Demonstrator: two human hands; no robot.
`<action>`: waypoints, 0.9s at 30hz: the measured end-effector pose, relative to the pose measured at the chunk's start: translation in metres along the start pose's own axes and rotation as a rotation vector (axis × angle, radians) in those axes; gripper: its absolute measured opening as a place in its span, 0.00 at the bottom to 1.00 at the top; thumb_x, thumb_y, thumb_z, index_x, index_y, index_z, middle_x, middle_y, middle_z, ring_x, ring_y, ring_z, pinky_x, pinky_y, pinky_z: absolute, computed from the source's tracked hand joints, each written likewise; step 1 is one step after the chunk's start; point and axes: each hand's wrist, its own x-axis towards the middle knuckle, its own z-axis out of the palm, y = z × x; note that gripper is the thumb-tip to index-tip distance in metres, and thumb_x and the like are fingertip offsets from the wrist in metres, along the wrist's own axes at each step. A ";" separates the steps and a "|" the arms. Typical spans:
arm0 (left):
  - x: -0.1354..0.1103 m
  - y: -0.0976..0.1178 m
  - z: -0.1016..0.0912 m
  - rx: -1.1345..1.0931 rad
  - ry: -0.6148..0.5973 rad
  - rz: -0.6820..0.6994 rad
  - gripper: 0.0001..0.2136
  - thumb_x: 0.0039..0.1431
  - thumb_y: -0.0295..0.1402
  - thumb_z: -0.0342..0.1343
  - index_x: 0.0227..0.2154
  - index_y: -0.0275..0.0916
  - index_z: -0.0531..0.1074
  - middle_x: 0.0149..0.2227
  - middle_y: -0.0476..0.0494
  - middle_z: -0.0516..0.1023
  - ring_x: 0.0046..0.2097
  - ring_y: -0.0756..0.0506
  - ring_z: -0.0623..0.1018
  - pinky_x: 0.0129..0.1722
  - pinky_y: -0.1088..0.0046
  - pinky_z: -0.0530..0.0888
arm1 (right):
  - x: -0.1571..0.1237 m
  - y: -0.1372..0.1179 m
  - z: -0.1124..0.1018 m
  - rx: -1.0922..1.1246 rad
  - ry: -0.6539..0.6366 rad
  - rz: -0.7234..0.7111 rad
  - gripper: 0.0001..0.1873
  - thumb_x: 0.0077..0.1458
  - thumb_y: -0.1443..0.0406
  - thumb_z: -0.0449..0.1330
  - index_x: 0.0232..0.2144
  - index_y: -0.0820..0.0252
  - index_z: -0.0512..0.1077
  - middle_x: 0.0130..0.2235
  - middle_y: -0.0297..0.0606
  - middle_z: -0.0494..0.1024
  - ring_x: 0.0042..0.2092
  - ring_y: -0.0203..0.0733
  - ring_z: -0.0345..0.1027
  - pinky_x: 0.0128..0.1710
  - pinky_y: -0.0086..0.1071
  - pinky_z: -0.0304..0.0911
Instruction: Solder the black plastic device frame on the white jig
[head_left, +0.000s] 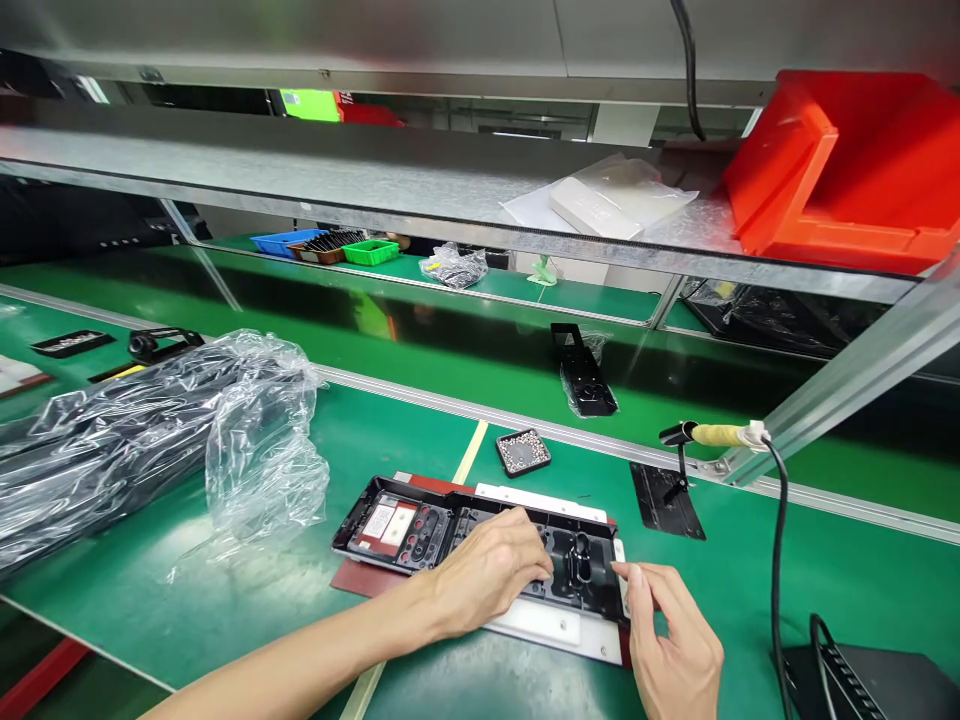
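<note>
1. Head cam, the only view here: the main thing is a long black plastic housing (469, 525), lying open side up on the green counter (750, 580), right in front of the person. Under it there's a dark red board (367, 578), with white strips (547, 625) along its long sides.

2. Left hand (499, 565) reaches across the middle of the housing, fingers curled down into it. The fingertips are mostly tucked out of sight, so I can't tell if they're gripping anything.

3. Right hand (675, 630) is at the housing's right end, thumb and index finger close together by the edge, the rest bent. Can't tell whether something tiny is pinched in there.

4. Just behind the housing sits a little black tray (531, 470) full of small metal pieces (524, 452), next to a strip of yellow tape (470, 452).

5. Off to the right, a tool with a yellow handle (720, 434) rests on a black stand (664, 500), its cable hanging down toward the front.

6. Over on the left there's a big heap of dark parts in clear plastic (150, 430). Up top, a red bin (855, 240) sits on the metal shelf (337, 160).
</note>
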 end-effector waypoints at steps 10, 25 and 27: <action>-0.016 0.005 -0.004 0.143 0.034 0.157 0.11 0.71 0.24 0.50 0.51 0.37 0.73 0.47 0.43 0.80 0.45 0.44 0.73 0.45 0.66 0.73 | -0.001 0.003 -0.001 0.000 -0.006 0.003 0.11 0.68 0.65 0.56 0.44 0.55 0.79 0.37 0.34 0.78 0.35 0.32 0.71 0.37 0.27 0.64; -0.019 0.003 0.000 0.107 0.092 0.126 0.11 0.71 0.25 0.51 0.50 0.38 0.74 0.44 0.41 0.81 0.44 0.44 0.73 0.43 0.67 0.75 | 0.000 0.001 -0.003 -0.004 -0.007 0.011 0.10 0.67 0.66 0.57 0.39 0.57 0.79 0.36 0.35 0.78 0.35 0.34 0.72 0.37 0.28 0.65; -0.020 0.004 0.000 0.147 0.069 0.143 0.12 0.70 0.24 0.51 0.52 0.36 0.73 0.46 0.41 0.80 0.45 0.44 0.73 0.45 0.66 0.75 | 0.000 0.001 -0.004 -0.002 -0.013 0.008 0.10 0.67 0.66 0.57 0.40 0.57 0.79 0.36 0.35 0.78 0.34 0.33 0.72 0.36 0.27 0.65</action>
